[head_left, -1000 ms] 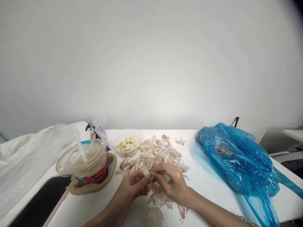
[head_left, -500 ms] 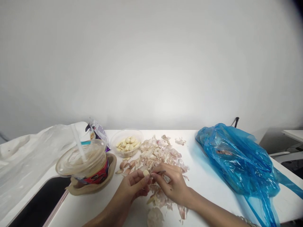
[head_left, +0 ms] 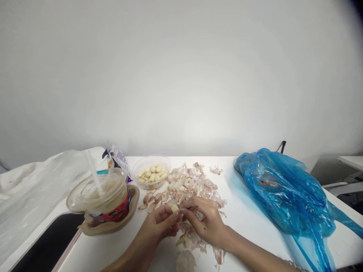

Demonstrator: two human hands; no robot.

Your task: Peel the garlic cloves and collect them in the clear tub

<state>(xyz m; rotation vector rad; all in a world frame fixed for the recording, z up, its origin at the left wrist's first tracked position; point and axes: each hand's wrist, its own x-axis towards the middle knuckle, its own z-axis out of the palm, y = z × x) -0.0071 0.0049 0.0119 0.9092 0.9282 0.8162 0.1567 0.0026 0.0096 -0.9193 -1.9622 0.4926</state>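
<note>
A pale, peeled garlic clove point(head_left: 175, 208) is pinched between the thumb and fingers of my left hand point(head_left: 160, 223). Close against its right side, my right hand point(head_left: 205, 221) is closed in a pinch; a small dark sliver shows at its fingers, but what they grip is too small to make out. Under and behind both hands spreads a heap of papery garlic skins point(head_left: 195, 181). Several unpeeled garlic cloves point(head_left: 148, 198) lie just beyond my left hand. Farther back, a clear plastic bowl point(head_left: 136, 166) contains many peeled cloves point(head_left: 154, 173).
At left, a lidded drink cup point(head_left: 113, 211) with a straw sits in a cardboard holder point(head_left: 133, 204), beside a dark-screened phone point(head_left: 48, 245) and clear plastic sheeting point(head_left: 36, 192). A purple-and-white packet point(head_left: 117, 156) stands behind. A blue plastic bag point(head_left: 283, 192) occupies the right side, before a wall point(head_left: 181, 75).
Both hands keep nearly the same pose, with the clove still in my left fingers. The view has shifted only very slightly.
</note>
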